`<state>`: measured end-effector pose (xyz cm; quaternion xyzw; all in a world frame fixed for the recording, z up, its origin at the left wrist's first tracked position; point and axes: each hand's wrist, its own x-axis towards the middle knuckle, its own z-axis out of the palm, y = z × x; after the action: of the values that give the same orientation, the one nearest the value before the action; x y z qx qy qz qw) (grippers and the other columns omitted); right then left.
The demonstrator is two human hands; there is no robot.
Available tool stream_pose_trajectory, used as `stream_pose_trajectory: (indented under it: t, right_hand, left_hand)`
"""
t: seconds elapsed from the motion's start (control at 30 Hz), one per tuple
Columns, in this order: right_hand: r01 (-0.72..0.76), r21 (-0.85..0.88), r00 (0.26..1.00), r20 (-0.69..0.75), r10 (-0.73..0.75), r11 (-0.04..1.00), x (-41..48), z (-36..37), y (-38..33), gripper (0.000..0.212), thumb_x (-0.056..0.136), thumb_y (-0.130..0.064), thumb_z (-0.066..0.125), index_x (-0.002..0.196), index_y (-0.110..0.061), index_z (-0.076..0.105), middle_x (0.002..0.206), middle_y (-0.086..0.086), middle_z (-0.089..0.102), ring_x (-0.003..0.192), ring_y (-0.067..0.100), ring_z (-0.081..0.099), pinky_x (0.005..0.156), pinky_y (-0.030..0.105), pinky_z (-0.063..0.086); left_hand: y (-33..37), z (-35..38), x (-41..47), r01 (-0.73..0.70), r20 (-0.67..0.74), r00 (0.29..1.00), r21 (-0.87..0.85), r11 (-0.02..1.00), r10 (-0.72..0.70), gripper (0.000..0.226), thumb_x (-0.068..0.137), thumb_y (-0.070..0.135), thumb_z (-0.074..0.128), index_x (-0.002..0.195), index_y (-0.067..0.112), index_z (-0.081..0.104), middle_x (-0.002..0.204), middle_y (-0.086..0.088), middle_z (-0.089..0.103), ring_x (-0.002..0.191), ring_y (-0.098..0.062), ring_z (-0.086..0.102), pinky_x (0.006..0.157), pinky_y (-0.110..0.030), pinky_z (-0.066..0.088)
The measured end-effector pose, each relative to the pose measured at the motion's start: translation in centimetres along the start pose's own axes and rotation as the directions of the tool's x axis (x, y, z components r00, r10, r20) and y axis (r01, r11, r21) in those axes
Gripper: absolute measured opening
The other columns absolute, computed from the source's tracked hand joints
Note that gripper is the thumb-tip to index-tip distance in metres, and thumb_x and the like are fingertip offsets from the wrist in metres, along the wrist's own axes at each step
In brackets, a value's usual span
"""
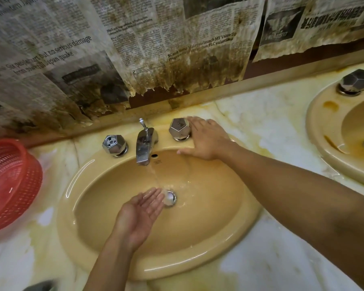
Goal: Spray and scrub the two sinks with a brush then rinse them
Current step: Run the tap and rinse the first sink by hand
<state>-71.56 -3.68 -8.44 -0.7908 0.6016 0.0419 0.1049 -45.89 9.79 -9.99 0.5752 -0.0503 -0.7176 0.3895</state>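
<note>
1. Head view, task things: mustard-yellow oval glazed ceramic sink (66, 192) sunk into the stained white-and-yellow marbled bench (271, 122). A second matching yellow sink (319, 131) sits at far right, cut off by the frame, with orange rust marks on its rim and bowl.
2. No brush or spray bottle in view.
3. Hands: left hand (141, 208) is palm up, loosely cupped, fingers relaxed under the stream beside the chrome drain (170, 198); it holds only water. Right hand (206, 139) lies flat with fingers spread on the sink ledge, against the right faceted chrome tap knob (179, 129), not gripping it.
4. The chrome spout (143, 148) is running. The left faceted chrome knob (114, 143) is untouched.
5. Handling, judged: the sinks are fixed and rigid, and the wet glaze is likely slippery. The part to take hold of is the knob; its facets give purchase, so wrap fingers round its sides.
6. Containers: the near bowl holds a thin sheet of water running to the drain, with no pooling seen. Red plastic mesh basket (11, 181) tilts at the bench's left edge; contents not visible.
7. Step, judged: rinsing the near sink.
</note>
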Motion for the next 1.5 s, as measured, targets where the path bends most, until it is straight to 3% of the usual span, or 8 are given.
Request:
stream_pose_trajectory:
  t: [0.13, 0.23, 0.37, 0.5, 0.73, 0.93, 1.2, 1.5]
  right_hand:
    - [-0.142, 0.040, 0.988, -0.058, 0.144, 0.989, -4.4, 1.8, 0.6, 0.104, 0.093, -0.064, 0.053, 0.162, -0.009, -0.003, 0.170, 0.011, 0.002, 0.156, 0.027, 0.005, 0.126, 0.043, 0.010]
    - [-0.290, 0.087, 0.951, -0.088, 0.297, 0.953, -9.9, 3.2, 1.2, 0.092, 0.099, -0.048, 0.054, 0.161, -0.005, 0.001, 0.168, 0.018, 0.008, 0.155, 0.034, 0.011, 0.124, 0.045, 0.014]
    - [-0.495, 0.302, 0.844, -0.054, 0.533, 0.815, -15.4, 4.0, -0.7, 0.081, 0.100, -0.025, 0.052, 0.161, -0.002, 0.004, 0.167, 0.021, 0.009, 0.153, 0.036, 0.012, 0.124, 0.044, 0.016]
    - [-0.617, 0.385, 0.745, 0.005, 0.667, 0.686, -19.2, 4.6, -4.9, 0.072, 0.097, -0.012, 0.044, 0.158, 0.005, 0.009, 0.161, 0.032, 0.011, 0.146, 0.045, 0.016, 0.121, 0.046, 0.021]
    - [-0.613, 0.384, 0.769, 0.088, 0.633, 0.691, -21.8, 1.9, -7.0, 0.056, 0.099, -0.031, 0.058, 0.148, -0.013, 0.040, 0.158, 0.019, 0.019, 0.139, 0.040, 0.026, 0.104, 0.045, 0.041]
    - [-0.246, 0.381, 0.947, -0.101, 0.305, 0.891, -18.3, -1.1, -8.8, 0.061, 0.096, -0.035, 0.065, 0.152, -0.024, 0.044, 0.160, 0.010, 0.033, 0.146, 0.031, 0.031, 0.118, 0.043, 0.031]
    - [0.092, 0.147, 0.987, -0.145, -0.071, 0.985, -8.1, -6.8, -7.8, 0.067, 0.094, -0.018, 0.070, 0.153, -0.030, 0.041, 0.160, 0.005, 0.032, 0.143, 0.029, 0.034, 0.115, 0.043, 0.037]
    - [0.382, -0.216, 0.913, 0.240, -0.331, 0.898, -0.5, -10.1, -4.3, 0.073, 0.087, 0.008, 0.065, 0.145, -0.035, 0.054, 0.166, -0.003, 0.026, 0.141, 0.028, 0.043, 0.095, 0.031, 0.044]
  left_hand:
    - [-1.2, -3.6, -1.2, -0.180, -0.102, 0.960, 0.494, 0.851, 0.262, 0.028, 0.107, 0.018, 0.047, 0.120, 0.007, 0.069, 0.119, -0.006, 0.075, 0.115, -0.026, 0.069, 0.101, -0.044, 0.049]
    - [-0.6, -6.0, -2.2, -0.349, 0.053, 0.902, 0.674, 0.652, 0.428, 0.022, 0.107, 0.021, 0.053, 0.116, 0.016, 0.073, 0.114, 0.003, 0.076, 0.109, -0.022, 0.072, 0.091, -0.040, 0.053]
    - [-1.4, -8.5, -4.5, -0.351, 0.254, 0.801, 0.933, 0.082, 0.542, 0.019, 0.103, 0.033, 0.057, 0.113, 0.035, 0.073, 0.107, 0.018, 0.073, 0.101, -0.006, 0.068, 0.084, -0.025, 0.048]
    - [-2.7, -10.1, -6.2, -0.185, 0.405, 0.758, 0.885, -0.426, 0.512, 0.053, 0.098, 0.051, 0.023, 0.096, 0.039, 0.075, 0.100, 0.018, 0.075, 0.095, -0.010, 0.067, 0.091, -0.034, 0.039]
    - [-2.1, -12.7, -7.6, -0.206, 0.429, 0.734, 0.879, -0.429, 0.527, 0.068, 0.097, 0.066, 0.011, 0.091, 0.038, 0.073, 0.097, 0.024, 0.066, 0.113, -0.004, 0.050, 0.120, -0.056, 0.001]
    - [-0.5, -13.1, -7.7, -0.106, 0.253, 0.803, 0.952, -0.289, 0.539, 0.059, 0.088, 0.069, 0.023, 0.093, 0.039, 0.073, 0.106, 0.023, 0.060, 0.123, -0.003, 0.039, 0.114, -0.066, 0.008]
    - [-0.2, -12.5, -7.1, -0.079, 0.164, 0.811, 0.982, -0.174, 0.562, 0.029, 0.092, 0.050, 0.050, 0.088, 0.035, 0.075, 0.105, 0.022, 0.064, 0.124, -0.004, 0.038, 0.116, -0.068, 0.003]
    - [-0.7, -13.0, -6.2, -0.087, 0.181, 0.736, 0.981, -0.173, 0.653, 0.028, 0.086, 0.050, 0.050, 0.080, 0.032, 0.071, 0.096, 0.026, 0.064, 0.117, 0.001, 0.043, 0.116, -0.066, 0.008]
